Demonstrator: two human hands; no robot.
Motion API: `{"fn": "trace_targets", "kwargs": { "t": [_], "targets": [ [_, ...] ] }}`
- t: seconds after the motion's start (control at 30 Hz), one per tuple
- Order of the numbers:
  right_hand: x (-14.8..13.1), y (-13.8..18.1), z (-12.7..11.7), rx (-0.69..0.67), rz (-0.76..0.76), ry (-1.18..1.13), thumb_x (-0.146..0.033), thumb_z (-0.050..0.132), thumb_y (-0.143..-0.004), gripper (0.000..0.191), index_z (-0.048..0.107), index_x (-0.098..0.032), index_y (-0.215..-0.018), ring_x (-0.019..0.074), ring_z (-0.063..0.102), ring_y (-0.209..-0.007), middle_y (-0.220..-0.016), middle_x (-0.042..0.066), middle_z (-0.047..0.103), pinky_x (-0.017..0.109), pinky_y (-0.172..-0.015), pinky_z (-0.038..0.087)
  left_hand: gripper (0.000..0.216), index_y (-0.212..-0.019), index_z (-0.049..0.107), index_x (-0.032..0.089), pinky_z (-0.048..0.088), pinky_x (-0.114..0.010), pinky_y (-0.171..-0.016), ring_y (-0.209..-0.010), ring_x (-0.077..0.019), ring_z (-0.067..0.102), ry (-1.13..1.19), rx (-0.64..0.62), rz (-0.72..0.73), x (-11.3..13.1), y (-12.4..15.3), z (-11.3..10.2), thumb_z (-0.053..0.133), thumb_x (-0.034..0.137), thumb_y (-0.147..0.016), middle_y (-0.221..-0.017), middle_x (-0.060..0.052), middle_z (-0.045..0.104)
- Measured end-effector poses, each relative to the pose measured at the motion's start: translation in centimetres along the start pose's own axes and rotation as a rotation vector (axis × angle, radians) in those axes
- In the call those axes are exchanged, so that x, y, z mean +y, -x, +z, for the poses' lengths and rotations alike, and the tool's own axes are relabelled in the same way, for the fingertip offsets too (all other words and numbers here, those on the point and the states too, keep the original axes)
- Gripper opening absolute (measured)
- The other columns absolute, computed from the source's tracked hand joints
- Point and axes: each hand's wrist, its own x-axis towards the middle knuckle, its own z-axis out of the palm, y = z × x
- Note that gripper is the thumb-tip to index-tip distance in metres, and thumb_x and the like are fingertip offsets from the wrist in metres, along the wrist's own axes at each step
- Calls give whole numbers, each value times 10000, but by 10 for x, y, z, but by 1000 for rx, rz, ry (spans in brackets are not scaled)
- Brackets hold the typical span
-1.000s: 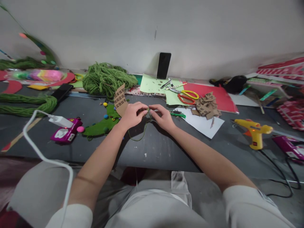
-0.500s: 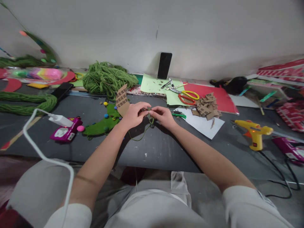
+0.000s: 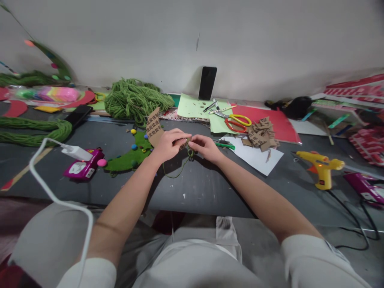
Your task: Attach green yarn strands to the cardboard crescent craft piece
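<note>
The brown cardboard piece [image 3: 154, 130] is over the desk [image 3: 186, 190], its printed part showing at ten o'clock from the left hand [image 3: 169, 145], whose grip is closed on it. The right hand [image 3: 207, 147] has its grip pinched together, seemingly on the green yarn [image 3: 191, 153], which bunches below the fingertips, a strand looping out towards seven o'clock; fingers hide the exact contact.

The cardboard should be light, stiff enough to keep its shape, easily creased, and not slippery; the yarn soft and limp. The cardboard is best held by its flat faces near the middle, sparing the thin tip. That tip points about twelve o'clock; the long axis seems to curve behind the left hand towards three o'clock.
</note>
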Motion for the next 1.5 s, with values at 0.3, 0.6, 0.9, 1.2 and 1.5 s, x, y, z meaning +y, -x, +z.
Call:
{"fn": "trace_targets", "kwargs": {
  "t": [0.3, 0.6, 0.9, 1.2, 1.5],
  "targets": [
    [4, 2, 1, 39, 9, 33, -481, 761, -803, 335, 610, -183, -831, 126, 575, -651, -745, 3, 635, 286, -646, 500, 251, -1092, 809, 260, 498, -301, -710, -760, -144, 644, -74, 19, 46, -4, 0, 2, 596, 206, -970, -944, -52, 740],
    [4, 7, 6, 119, -162, 345, -237, 623, -844, 73, 634, -189, -899, 158, 607, -742, -817, 22, 668, 311, -728, 513, 261, -1087, 808, 252, 483, -302, -704, -747, -146, 636, -143, 37, 78, -4, -1, 2, 586, 188, -965, -927, -53, 742],
    [-9, 9, -4, 16, -465, 690, -164, 522, -956, 111, 621, -211, -938, 251, 588, -1017, -1050, 111, 630, 442, -949, 494, 390, -1082, 813, 251, 513, -313, -748, -773, -158, 656, -148, -25, 10, -4, 0, 3, 515, 78, -900, -942, -48, 744],
    [-8, 6, -5, 82, -488, 589, -146, 537, -944, 127, 648, -206, -944, 237, 606, -1138, -1146, 119, 589, 439, -1018, 512, 345, -1097, 811, 245, 508, -310, -726, -766, -162, 657, -118, -19, 16, -5, 0, 2, 557, 114, -903, -941, -48, 748],
    [-6, 10, -5, 139, -371, 509, -203, 567, -936, 98, 664, -207, -949, 210, 651, -946, -1025, 97, 662, 368, -814, 574, 302, -1118, 795, 238, 534, -338, -772, -825, -180, 691, -98, -14, -7, -1, -1, 1, 585, 144, -922, -985, -66, 767]
  ]
}}
